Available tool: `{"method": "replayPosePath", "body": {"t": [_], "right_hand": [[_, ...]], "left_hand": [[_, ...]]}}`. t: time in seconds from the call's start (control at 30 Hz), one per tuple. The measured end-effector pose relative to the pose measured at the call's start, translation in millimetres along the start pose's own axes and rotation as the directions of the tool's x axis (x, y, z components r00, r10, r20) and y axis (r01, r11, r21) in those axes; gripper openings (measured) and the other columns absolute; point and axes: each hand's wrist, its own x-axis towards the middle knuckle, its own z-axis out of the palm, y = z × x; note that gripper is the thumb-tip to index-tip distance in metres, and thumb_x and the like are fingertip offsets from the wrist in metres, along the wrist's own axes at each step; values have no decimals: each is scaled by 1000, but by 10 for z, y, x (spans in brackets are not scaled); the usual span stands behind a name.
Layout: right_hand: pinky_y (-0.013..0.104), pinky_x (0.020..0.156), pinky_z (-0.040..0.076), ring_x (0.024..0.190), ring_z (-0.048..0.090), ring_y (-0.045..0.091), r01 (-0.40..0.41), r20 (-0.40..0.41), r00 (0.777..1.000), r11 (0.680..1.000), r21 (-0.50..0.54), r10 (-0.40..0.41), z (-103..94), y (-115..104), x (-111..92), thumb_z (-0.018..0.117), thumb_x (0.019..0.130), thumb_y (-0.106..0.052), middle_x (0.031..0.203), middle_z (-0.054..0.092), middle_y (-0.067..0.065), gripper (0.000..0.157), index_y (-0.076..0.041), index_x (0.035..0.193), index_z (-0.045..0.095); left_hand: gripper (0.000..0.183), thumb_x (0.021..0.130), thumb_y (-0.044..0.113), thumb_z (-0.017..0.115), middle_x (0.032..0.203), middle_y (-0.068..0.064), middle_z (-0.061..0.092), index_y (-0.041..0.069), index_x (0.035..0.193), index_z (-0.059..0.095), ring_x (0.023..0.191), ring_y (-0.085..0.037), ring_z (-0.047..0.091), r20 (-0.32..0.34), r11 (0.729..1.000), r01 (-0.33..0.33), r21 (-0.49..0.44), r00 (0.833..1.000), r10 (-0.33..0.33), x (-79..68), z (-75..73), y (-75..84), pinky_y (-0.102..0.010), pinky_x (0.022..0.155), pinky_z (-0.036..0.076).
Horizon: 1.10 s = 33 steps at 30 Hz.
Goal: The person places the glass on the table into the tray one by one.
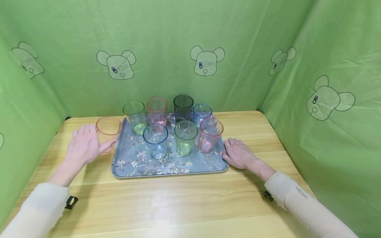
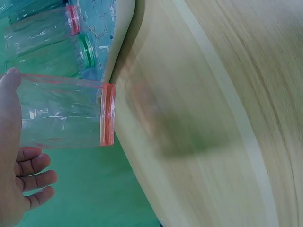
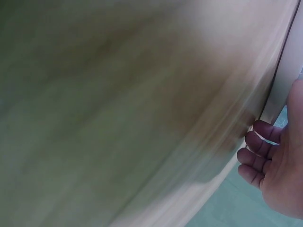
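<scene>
My left hand (image 1: 84, 143) is at an orange-tinted clear glass (image 1: 110, 132), left of the tray. In the left wrist view its thumb (image 2: 10, 92) lies along one side of this glass, with fingers bent at the other side. The glass is upright, close beside a blue-grey floral tray (image 1: 131, 170). At the tray's right edge, my right hand (image 1: 239, 153) has its thumb over the rim and curled fingers (image 3: 258, 146) against the side. On the tray stand several glasses, among them a red-rimmed one (image 1: 209, 135) nearest the right hand.
Also on the tray are a blue glass (image 1: 157, 142), two green glasses, a pink glass (image 1: 157, 110), a dark grey glass (image 1: 183, 107) and a smaller blue glass (image 1: 202, 112). A green curtain (image 1: 166, 43) encloses the wooden table (image 1: 160, 201) at the back and sides.
</scene>
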Motion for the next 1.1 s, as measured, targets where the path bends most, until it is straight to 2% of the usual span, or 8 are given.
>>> {"method": "replayPosePath", "body": {"t": [0.1,0.2,0.37,0.53,0.67,0.83,1.1], "right_hand": [[44,80,47,84,52,26,1,3,1000,1000,2,-1,2,-1,3,56,101,-34,90,52,7,28,-6,102,53],[45,80,47,84,52,26,-2,0,1000,1000,4,2,2,-2,1,57,101,-34,90,51,7,28,-6,101,53],[45,80,47,83,51,26,6,-1,1000,1000,8,-6,9,-16,-12,57,101,-34,89,51,7,28,-6,101,53],[45,80,47,83,51,26,2,-5,1000,1000,15,-2,27,-22,-21,56,101,-33,88,51,7,27,-6,100,52],[45,81,47,84,52,26,4,-12,1000,1000,5,-4,38,-9,-14,56,102,-33,89,52,7,27,-6,101,52],[44,81,47,86,53,27,5,-5,1000,1000,-2,-5,34,-2,-6,56,102,-34,90,52,8,28,-6,102,53],[45,81,47,85,53,27,4,-3,1000,1000,-9,-4,25,7,2,56,102,-34,90,52,8,28,-6,101,53]], "left_hand": [[75,85,58,76,82,-27,56,-13,94,53,77,-45,56,-48,999,-33,7,998,34,-16,-20,2,-51,70,39],[74,81,56,77,80,-28,57,-13,92,54,75,-47,57,-127,997,-81,10,988,81,-25,-29,4,-53,69,41],[80,84,67,66,78,-27,57,-11,92,55,71,-47,56,-218,990,-142,14,966,141,-50,-33,17,-55,66,43],[91,90,79,50,76,-24,56,-11,93,55,69,-45,55,-235,988,-155,4,960,152,-73,-56,45,-54,65,42],[96,92,85,43,77,-23,56,-11,95,56,70,-44,55,-226,989,-147,-11,964,141,-86,-91,75,-54,66,43],[93,91,83,49,79,-23,56,-10,98,56,72,-43,55,-202,992,-124,-36,973,114,-108,-157,128,-53,67,41],[89,87,77,60,81,-24,57,-11,100,57,73,-44,54,-223,991,-117,-65,970,100,-141,-226,227,-52,67,40]]}}
